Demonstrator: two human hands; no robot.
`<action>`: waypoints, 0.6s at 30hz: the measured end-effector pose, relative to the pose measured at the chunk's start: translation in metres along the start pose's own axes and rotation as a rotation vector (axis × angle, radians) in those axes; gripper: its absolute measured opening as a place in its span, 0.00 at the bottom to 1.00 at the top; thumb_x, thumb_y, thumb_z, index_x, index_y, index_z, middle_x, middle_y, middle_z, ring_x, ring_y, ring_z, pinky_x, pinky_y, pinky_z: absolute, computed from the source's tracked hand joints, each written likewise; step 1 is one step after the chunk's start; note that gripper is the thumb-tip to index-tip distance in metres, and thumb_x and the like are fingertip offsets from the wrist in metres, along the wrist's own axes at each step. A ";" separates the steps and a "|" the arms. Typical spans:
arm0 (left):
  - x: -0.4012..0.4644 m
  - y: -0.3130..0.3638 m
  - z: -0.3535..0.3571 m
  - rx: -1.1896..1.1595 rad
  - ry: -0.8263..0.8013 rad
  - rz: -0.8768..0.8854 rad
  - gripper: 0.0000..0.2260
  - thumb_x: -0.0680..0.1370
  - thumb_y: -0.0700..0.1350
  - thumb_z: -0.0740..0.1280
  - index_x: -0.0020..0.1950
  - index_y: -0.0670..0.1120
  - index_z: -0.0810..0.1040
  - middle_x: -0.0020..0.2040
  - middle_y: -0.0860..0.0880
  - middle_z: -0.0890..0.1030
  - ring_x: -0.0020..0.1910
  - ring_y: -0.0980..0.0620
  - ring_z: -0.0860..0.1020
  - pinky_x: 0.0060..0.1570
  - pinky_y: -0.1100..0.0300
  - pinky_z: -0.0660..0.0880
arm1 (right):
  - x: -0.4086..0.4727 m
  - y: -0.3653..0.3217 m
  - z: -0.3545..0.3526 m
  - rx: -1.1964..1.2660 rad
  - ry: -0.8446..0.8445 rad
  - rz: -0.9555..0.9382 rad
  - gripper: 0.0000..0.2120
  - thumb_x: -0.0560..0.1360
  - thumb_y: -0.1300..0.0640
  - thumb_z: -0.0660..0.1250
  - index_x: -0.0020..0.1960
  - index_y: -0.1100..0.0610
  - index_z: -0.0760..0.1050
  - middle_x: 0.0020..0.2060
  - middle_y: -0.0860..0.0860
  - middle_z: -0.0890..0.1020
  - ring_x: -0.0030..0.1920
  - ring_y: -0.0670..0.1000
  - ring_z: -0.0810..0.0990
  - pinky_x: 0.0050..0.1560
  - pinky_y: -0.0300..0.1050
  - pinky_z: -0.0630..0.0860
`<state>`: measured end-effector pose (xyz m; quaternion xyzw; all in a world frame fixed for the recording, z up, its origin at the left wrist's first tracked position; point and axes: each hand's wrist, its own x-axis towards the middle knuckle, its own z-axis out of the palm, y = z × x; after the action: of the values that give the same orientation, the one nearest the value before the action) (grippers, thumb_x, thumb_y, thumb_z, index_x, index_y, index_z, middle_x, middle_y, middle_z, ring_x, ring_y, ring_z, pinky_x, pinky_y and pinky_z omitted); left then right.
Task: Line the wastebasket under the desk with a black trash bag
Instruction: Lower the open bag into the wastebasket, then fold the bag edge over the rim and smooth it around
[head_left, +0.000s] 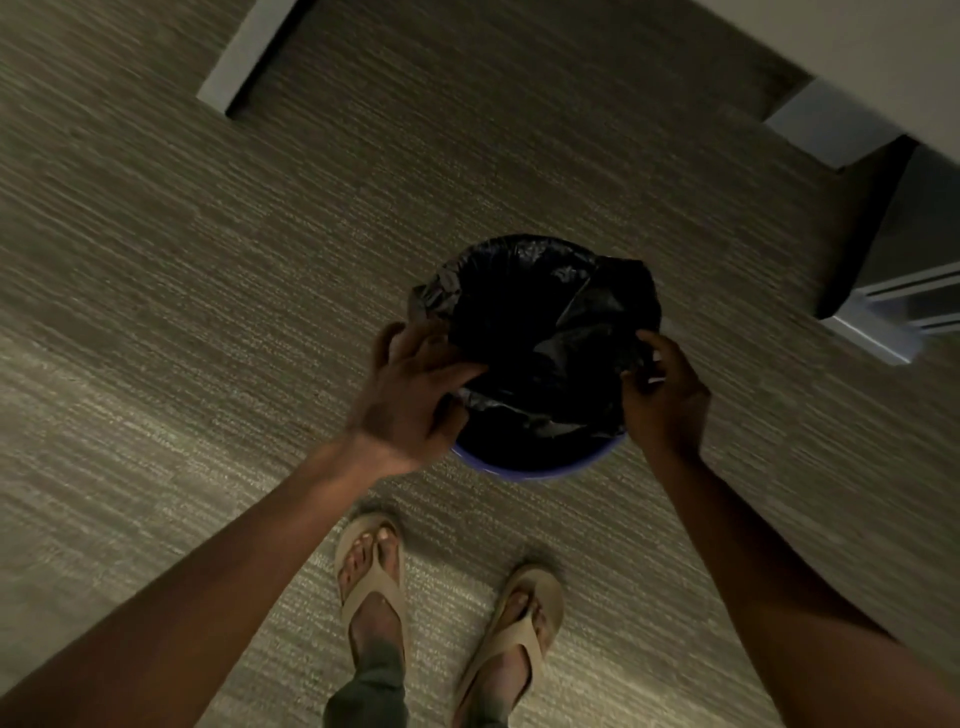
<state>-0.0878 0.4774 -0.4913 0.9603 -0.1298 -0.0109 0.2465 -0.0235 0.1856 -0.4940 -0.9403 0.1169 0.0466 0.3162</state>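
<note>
Basket (540, 470) sits at frame centre on carpet, bag (540, 332) already inside. My left hand (415, 387) lies spread on its left rim; my right hand (662, 392) pinches the bag's right edge. Near rim, between them, shows bare.

I count one wastebasket (535, 470), one black trash bag (535, 332), two hands, left hand (410, 395) and right hand (665, 405), two sandals (371, 566), and two pale desk legs (249, 57).
</note>
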 end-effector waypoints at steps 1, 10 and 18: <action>-0.007 0.003 0.001 0.025 -0.049 0.007 0.21 0.70 0.52 0.67 0.61 0.50 0.83 0.59 0.48 0.83 0.67 0.40 0.74 0.68 0.37 0.65 | -0.002 0.002 -0.001 0.027 0.022 0.001 0.20 0.78 0.62 0.70 0.69 0.54 0.78 0.59 0.59 0.85 0.54 0.60 0.85 0.50 0.50 0.81; -0.071 -0.012 0.026 0.085 -0.090 0.043 0.12 0.70 0.46 0.74 0.53 0.50 0.83 0.58 0.47 0.84 0.72 0.43 0.72 0.74 0.32 0.62 | -0.030 0.068 -0.019 0.033 -0.108 0.003 0.07 0.79 0.66 0.69 0.51 0.57 0.84 0.51 0.56 0.87 0.46 0.56 0.85 0.41 0.42 0.79; -0.083 -0.007 0.036 0.132 -0.193 -0.040 0.18 0.73 0.51 0.71 0.62 0.48 0.85 0.66 0.45 0.81 0.80 0.39 0.64 0.77 0.35 0.58 | -0.030 0.084 -0.011 -0.003 -0.271 0.166 0.12 0.78 0.62 0.72 0.58 0.50 0.86 0.39 0.49 0.86 0.44 0.53 0.86 0.45 0.43 0.78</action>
<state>-0.1694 0.4871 -0.5298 0.9713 -0.1344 -0.0995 0.1690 -0.0737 0.1194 -0.5296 -0.9130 0.1505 0.1990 0.3227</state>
